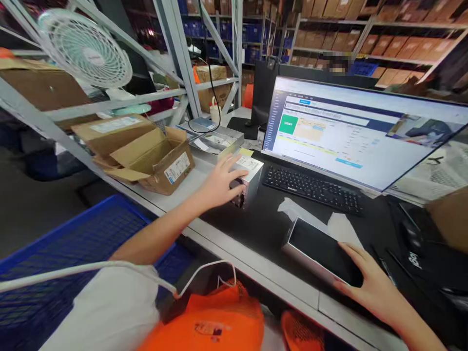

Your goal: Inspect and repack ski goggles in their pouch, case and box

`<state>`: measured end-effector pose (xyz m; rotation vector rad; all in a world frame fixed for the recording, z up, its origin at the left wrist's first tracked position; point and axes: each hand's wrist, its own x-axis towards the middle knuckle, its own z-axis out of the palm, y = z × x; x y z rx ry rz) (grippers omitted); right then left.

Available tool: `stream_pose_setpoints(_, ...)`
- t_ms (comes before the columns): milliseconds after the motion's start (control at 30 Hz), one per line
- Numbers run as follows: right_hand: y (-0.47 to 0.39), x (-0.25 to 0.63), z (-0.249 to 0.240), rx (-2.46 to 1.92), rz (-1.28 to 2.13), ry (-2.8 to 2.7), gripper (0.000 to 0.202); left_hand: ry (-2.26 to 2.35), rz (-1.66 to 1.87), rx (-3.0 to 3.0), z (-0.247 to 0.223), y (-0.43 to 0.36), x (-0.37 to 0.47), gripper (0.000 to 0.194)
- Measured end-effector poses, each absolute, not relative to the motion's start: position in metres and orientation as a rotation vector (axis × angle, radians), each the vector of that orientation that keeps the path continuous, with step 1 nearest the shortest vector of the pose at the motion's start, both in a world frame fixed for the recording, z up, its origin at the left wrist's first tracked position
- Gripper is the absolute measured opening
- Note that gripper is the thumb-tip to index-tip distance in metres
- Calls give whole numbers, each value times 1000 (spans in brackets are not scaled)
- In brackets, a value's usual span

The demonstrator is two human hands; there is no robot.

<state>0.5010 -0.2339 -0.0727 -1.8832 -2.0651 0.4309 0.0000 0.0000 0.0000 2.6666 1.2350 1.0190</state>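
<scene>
- Silver-grey metal box, small and oblong, stands on the black desk mat at about 10 o'clock from the mat's middle, just beside the keyboard's left end; a white label with a yellow corner lies on its top.
- Left hand: fingers spread and laid over the box's near end and top, touching it; whether the thumb closes on the far side cannot be told.
- Flat dark-faced device with a silver rim lies at 5 o'clock from the box, well apart from it, near the desk's front edge, over a crumpled white wrapper.
- Right hand: open and flat, fingertips resting on the device's near right corner, not pinching anything.
- Handling note, as a judgement: the box looks rigid and heavy for its size; a grasp across its two long sides would hold steadier than a push from the end.
- Keyboard lies at 3 o'clock from the box; monitor, lit, stands behind it.
- Open cardboard carton sits at 9 o'clock from the box, flaps up; a shallow tray of papers at 12 o'clock.
- Open room: bare mat between box and device; the desk's front edge runs close below both, so a slide toward 6 o'clock has little margin.
- Blue mesh basket stands below the edge at 8 o'clock; a white fan sits on the shelving above.
</scene>
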Motion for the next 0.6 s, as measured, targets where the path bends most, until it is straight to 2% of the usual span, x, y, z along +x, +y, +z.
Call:
stream_pose_setpoints(133,-232,503,-70,-1887,432,-2062,84,1518,1268,2472,-26,-5,26,58)
stream_pose_setpoints(267,-235,504,-68,-1903,435,-2042,82,1575,1366,2420,-25,-1,20,50)
stream_pose_setpoints(400,-237,505,-71,-1892,438,-2016,83,1420,1313,2421,-14,14,-9,41)
stream_pose_setpoints(467,-236,507,-74,-1876,447,-2007,82,1311,1276,2356,-13,28,-23,54)
stream_pose_setpoints(600,-235,511,-84,-1817,449,-1996,80,1105,1081,2060,-18,55,-37,90)
